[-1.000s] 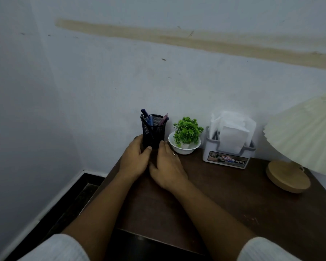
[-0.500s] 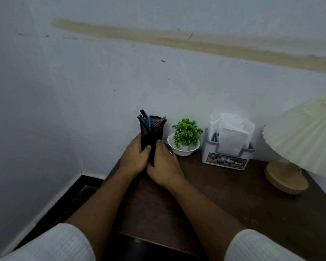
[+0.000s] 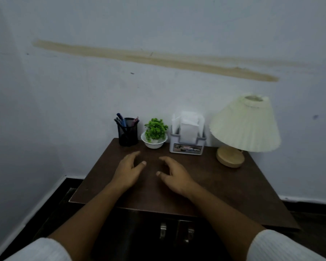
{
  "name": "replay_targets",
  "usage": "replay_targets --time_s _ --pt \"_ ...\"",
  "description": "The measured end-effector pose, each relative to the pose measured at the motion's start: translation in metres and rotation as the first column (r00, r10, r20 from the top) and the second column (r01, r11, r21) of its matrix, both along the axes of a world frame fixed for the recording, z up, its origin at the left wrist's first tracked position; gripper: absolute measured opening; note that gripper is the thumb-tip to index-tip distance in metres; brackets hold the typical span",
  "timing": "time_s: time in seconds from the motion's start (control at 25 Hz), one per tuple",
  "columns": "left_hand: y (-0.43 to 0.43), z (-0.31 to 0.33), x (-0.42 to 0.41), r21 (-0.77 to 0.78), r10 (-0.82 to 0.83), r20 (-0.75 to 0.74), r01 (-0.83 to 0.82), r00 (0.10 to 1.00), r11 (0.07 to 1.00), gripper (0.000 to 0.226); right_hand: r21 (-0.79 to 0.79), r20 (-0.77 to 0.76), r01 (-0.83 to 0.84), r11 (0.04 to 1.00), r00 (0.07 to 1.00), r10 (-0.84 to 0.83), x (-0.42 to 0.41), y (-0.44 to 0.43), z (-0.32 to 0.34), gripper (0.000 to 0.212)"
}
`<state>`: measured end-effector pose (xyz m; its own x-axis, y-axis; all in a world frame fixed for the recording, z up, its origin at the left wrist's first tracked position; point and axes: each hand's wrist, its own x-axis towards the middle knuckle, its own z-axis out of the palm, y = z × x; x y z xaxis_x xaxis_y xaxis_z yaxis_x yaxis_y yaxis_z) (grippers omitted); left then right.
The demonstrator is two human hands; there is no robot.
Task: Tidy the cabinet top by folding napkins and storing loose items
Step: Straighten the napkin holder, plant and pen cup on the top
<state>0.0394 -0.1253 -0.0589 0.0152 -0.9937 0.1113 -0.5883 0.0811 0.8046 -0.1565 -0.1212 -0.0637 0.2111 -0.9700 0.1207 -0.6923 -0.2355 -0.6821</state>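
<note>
Nothing is held. The left hand (image 3: 129, 171) and the right hand (image 3: 175, 176) are poised over the top (image 3: 224, 187), with fingers loosely curled and spread wide and the thumbs turned toward each other. Whether the top is touched cannot be told.

The step is judged to be a last check, since no loose item is seen lying on the top. To be done well, the row at the back should be left undisturbed. If the cup (image 3: 128, 132) is to be squared up, it should be taken low on its mesh from both sides, so that the pens (image 3: 120, 119) are not tipped out. If the napkins (image 3: 189, 127) are to be settled, they should be pressed down from above rather than pulled.

The napkins are white and folded, and are stood upright in the grey holder (image 3: 186, 146), well above its rim, one broad fold in front. The holder is set against the wall (image 3: 158, 91), between the plant (image 3: 155, 129) and the lamp (image 3: 245, 127). The pens are leaned in the black cup at the back left corner, just beside the plant's bowl (image 3: 151, 144).
</note>
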Motion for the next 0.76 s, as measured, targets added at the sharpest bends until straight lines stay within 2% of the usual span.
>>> replay_targets --time_s 0.16,0.28,0.36,0.52,0.64,0.76 --pt "0.022 0.008 -0.068 0.032 -0.246 0.048 0.244 0.968 0.969 0.048 -0.105 -0.078 0.222 0.969 0.97 -0.23 -0.081 0.039 0.0 0.043" --pt "0.031 0.007 -0.133 0.041 -0.372 0.03 0.371 0.928 0.928 0.049 -0.128 -0.047 0.455 0.881 0.885 -0.463 -0.139 0.057 -0.002 0.04" --pt "0.029 0.006 -0.17 0.064 -0.412 0.0 0.411 0.911 0.909 0.054 -0.127 -0.036 0.548 0.827 0.831 -0.555 -0.166 0.061 -0.004 0.043" --pt "0.017 0.004 -0.221 0.067 -0.439 -0.03 0.441 0.898 0.895 0.068 -0.102 -0.004 0.55 0.829 0.833 -0.553 -0.191 0.05 -0.005 0.066" --pt "0.003 -0.004 -0.237 -0.002 -0.415 0.078 0.416 0.907 0.909 0.07 -0.098 0.007 0.534 0.84 0.844 -0.536 -0.197 0.038 -0.004 0.073" --pt "-0.011 -0.007 -0.246 -0.027 -0.37 0.173 0.38 0.913 0.925 0.081 -0.105 0.026 0.535 0.838 0.844 -0.536 -0.202 0.032 -0.005 0.069"
